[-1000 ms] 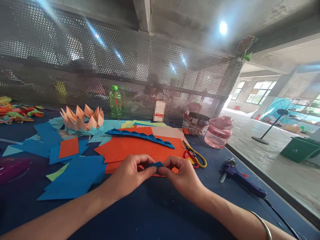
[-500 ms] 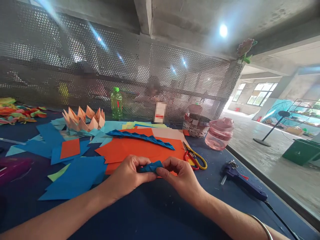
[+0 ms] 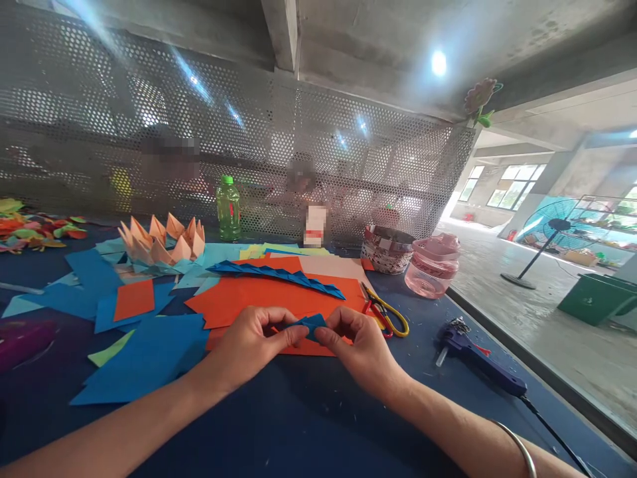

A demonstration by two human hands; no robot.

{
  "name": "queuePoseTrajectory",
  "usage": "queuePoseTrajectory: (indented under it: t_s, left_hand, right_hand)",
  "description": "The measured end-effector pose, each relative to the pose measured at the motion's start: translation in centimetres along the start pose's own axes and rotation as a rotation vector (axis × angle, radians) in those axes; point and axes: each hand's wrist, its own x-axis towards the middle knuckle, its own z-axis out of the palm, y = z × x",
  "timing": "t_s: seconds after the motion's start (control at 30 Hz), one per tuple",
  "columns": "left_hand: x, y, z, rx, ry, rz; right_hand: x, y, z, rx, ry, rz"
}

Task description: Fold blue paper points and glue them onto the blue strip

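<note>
My left hand (image 3: 253, 345) and right hand (image 3: 361, 352) meet low at the center of the view, and the fingers (image 3: 291, 334) of both are clenched on a small folded piece of blue paper (image 3: 313, 325), pinching it from either side just above an orange paper sheet (image 3: 269, 299). Beyond my hands, a long pleated blue paper strip (image 3: 279, 279) lies across that sheet. Yellow-handled scissors (image 3: 385, 318) sit just beyond my right hand, and a blue hot glue gun (image 3: 472, 358) lies farther right, near the table's (image 3: 318, 418) right edge. Past that edge is a concrete floor (image 3: 522, 325) with a pedestal fan (image 3: 545, 242) and a green bin (image 3: 594, 299). Loose blue paper sheets (image 3: 144, 358) spread left of my left hand, and an orange paper lotus (image 3: 162, 242) sits farther back. A perforated metal screen (image 3: 348, 159) runs along the far side. Against it stand a green bottle (image 3: 228, 209), a patterned round basket (image 3: 387, 249) and a pink jar (image 3: 432, 265); I cannot make out what the basket holds.
</note>
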Motion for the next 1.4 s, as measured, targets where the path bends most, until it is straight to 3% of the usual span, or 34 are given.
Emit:
queuePoseTrajectory:
  t_s: [0.23,0.73,1.03,1.4]
  left_hand:
    - [-0.4,0.6,-0.1,0.025,-0.005,0.012]
    - [-0.1,-0.2,0.3,-0.008,-0.009,0.036]
    - [0.4,-0.4,0.2,0.038,0.069,0.0]
    - [0.1,0.2,0.0,0.044,0.037,0.008]
  right_hand:
    - [-0.2,-0.2,0.1,0.034,-0.024,0.002]
    - [-0.1,0.1,0.3,-0.083,-0.035,0.002]
    - [0.1,0.6,0.3,-0.133,-0.06,-0.001]
    - [-0.1,0.1,0.1,-0.158,-0.116,0.003]
